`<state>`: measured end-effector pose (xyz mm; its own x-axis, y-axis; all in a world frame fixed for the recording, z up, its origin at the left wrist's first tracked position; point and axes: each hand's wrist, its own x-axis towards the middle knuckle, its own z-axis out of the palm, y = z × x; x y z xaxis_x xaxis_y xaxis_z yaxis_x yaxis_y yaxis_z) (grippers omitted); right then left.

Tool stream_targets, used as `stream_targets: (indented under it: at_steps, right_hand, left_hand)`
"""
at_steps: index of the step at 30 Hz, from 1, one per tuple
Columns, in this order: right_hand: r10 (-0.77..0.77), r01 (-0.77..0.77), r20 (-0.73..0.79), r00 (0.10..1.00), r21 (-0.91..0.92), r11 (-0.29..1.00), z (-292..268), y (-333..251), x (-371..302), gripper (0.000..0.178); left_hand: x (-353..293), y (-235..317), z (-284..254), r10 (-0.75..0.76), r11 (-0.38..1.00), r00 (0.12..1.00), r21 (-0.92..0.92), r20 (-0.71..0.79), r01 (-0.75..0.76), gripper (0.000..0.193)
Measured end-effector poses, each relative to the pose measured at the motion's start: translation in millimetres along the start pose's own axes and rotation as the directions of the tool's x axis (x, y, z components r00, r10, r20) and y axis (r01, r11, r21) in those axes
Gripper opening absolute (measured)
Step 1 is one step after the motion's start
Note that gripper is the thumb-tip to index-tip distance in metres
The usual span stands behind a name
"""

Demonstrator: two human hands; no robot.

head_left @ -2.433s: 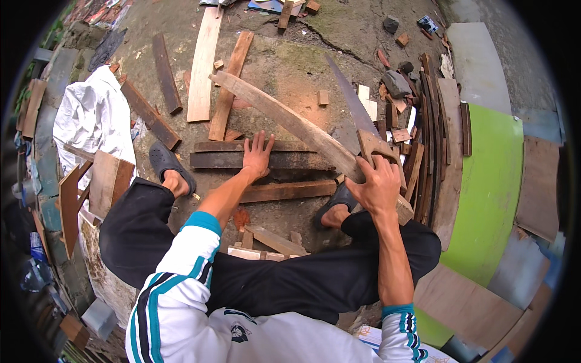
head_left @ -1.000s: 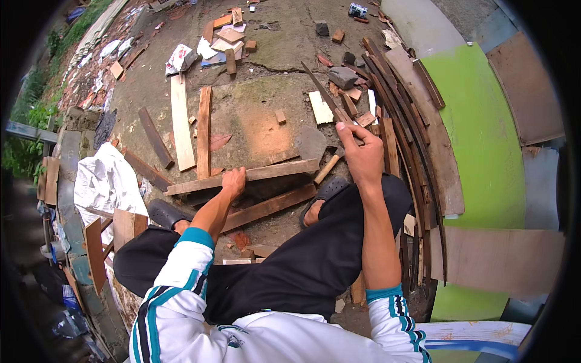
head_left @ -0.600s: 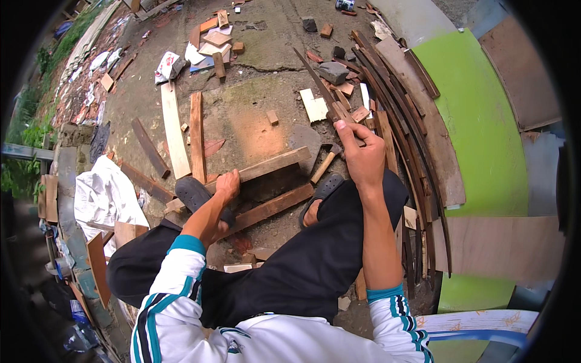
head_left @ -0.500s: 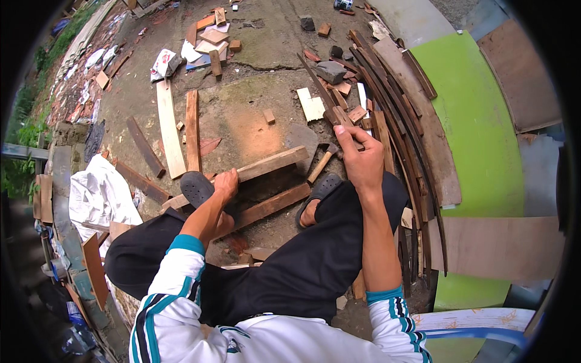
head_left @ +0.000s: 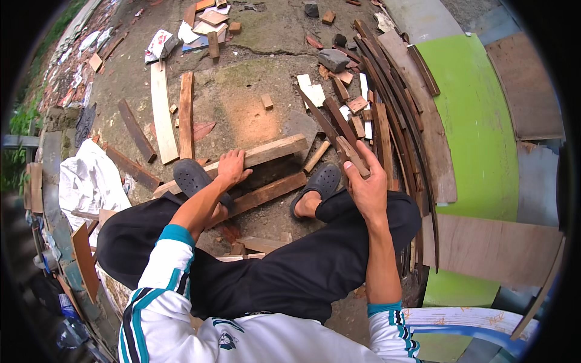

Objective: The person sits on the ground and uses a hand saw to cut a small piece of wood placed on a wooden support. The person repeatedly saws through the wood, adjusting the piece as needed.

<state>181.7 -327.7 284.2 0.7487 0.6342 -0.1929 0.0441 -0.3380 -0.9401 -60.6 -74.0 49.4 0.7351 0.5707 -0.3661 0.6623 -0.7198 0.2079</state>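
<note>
My left hand (head_left: pixel 232 169) is closed over a long squared wooden plank (head_left: pixel 275 150), its fingers lying across the top. The plank slants up to the right, with my left clog (head_left: pixel 191 176) against it near the left end. Below it a second, darker wooden piece (head_left: pixel 272 196) lies between my feet. My right hand (head_left: pixel 368 184), in front of my right knee, grips the wooden handle of a handsaw (head_left: pixel 319 114). The saw's long dark blade points away and to the left, beyond the plank's right end. Beside my right clog lies a hammer (head_left: pixel 316 158), its head mostly hidden.
Long dark strips (head_left: pixel 399 121) lie along the right, beside a green board (head_left: pixel 478 121). Sawdust (head_left: pixel 254 121) and a small wood block (head_left: pixel 267 101) are ahead. A pale board (head_left: pixel 162 112) and a brown board (head_left: pixel 186 115) lie left of them. White cloth (head_left: pixel 94 181) lies at the left.
My right hand has come lower and nearer to me with the handsaw. My left hand has moved slightly up along the plank, and its fingers now lie flatter over it.
</note>
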Motion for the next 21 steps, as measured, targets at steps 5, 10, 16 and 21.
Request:
stream_targets:
  at_steps: [5, 10, 16, 21]
  right_hand:
    - [0.088, -0.09, 0.052, 0.995, 0.039, 0.995, -7, 21, -13, 0.049]
    - [0.022, -0.02, 0.03, 0.999, -0.067, 0.998, -16, 36, -12, 0.045]
    - [-0.102, 0.096, -0.013, 0.995, -0.219, 0.971, -11, 8, 0, 0.046]
    - [-0.181, 0.168, -0.064, 0.981, -0.165, 0.972, -6, 7, -1, 0.045]
  left_hand:
    - [24, 47, 19, 0.002, 0.998, 0.995, -0.065, -0.105, -0.008, 0.047]
    - [41, 50, 21, -0.054, 0.998, 0.998, -0.026, 0.021, 0.054, 0.036]
    - [47, 54, 8, -0.052, 0.994, 0.994, 0.104, 0.093, 0.042, 0.037]
    - [38, 54, 20, -0.012, 0.986, 0.998, 0.166, 0.059, 0.002, 0.04]
